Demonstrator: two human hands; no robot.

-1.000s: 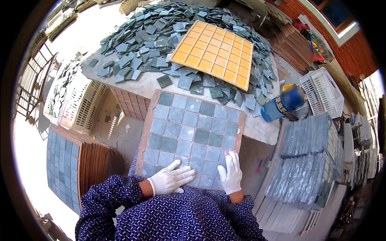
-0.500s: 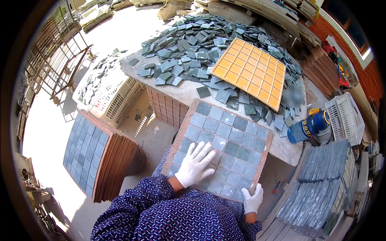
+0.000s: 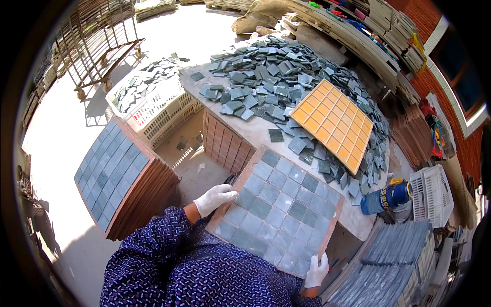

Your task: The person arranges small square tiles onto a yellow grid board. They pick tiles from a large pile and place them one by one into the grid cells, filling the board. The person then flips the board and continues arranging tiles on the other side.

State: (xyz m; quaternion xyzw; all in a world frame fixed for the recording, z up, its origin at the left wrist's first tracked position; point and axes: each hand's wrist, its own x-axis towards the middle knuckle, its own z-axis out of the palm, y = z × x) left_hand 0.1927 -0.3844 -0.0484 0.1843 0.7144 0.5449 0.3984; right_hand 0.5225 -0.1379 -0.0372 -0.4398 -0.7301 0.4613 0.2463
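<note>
A square reddish-brown tile tray (image 3: 339, 211), set with rows of grey-green stone tiles (image 3: 276, 203), lies tilted in front of my body. My left hand (image 3: 216, 199), in a white glove, is closed on the tray's left edge. The white-gloved right hand (image 3: 317, 271) grips the lower right edge, fingers at the rim. Beyond the tray, an orange grid mould (image 3: 335, 125) leans on a big heap of loose square tiles (image 3: 276, 77) on the worktable (image 3: 261, 128).
At left stands a tall stack of trays (image 3: 140, 199), tiles on its top. A white crate (image 3: 163, 120) of tiles sits behind it. Right of the table are a blue water jug (image 3: 383, 198), a white basket (image 3: 432, 197) and plastic-wrapped tile stacks (image 3: 391, 250).
My left hand has moved off the tile faces to the tray's left edge and closed on it. The right hand keeps its hold. The whole view has shifted.
</note>
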